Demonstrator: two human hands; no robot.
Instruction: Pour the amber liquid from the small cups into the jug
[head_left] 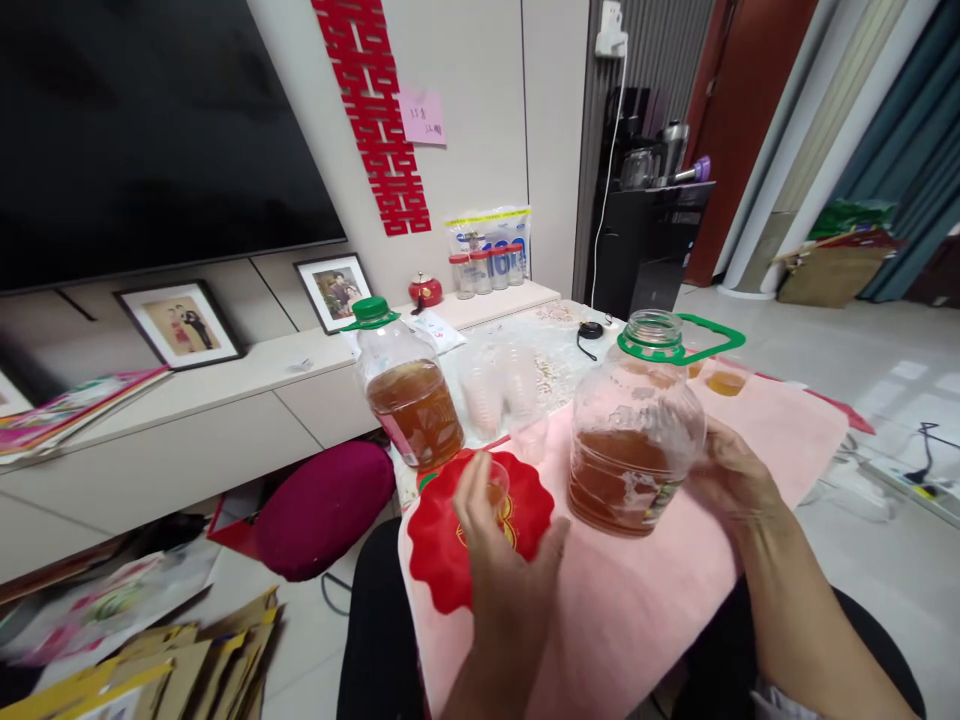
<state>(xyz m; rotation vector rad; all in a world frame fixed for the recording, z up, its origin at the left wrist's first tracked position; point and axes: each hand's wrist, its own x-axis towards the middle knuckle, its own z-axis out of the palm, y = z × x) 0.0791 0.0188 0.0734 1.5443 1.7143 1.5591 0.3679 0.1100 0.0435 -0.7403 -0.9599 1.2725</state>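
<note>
My left hand (pixel 499 570) is over a red scalloped plate (pixel 439 570), thumb spread well away from the fingers. Its fingers are right beside a small clear cup (pixel 497 484) with amber liquid, partly hidden behind them. Against the right side of a large clear plastic jug (pixel 622 470) rests my right hand (pixel 727 470), its fingers partly hidden behind the jug. The jug is uncapped, about half full of amber-brown liquid, with a green handle ring (pixel 712 335) at its neck. A second jug (pixel 412 405) with a green cap stands behind the plate.
Stacked clear cups (pixel 499 385) lie behind the plate, and a black round object (pixel 590 330) sits farther back. More filled cups (pixel 726 380) stand behind the open jug. A pink cloth (pixel 615 600) covers the near table. A magenta stool (pixel 326 510) is at left.
</note>
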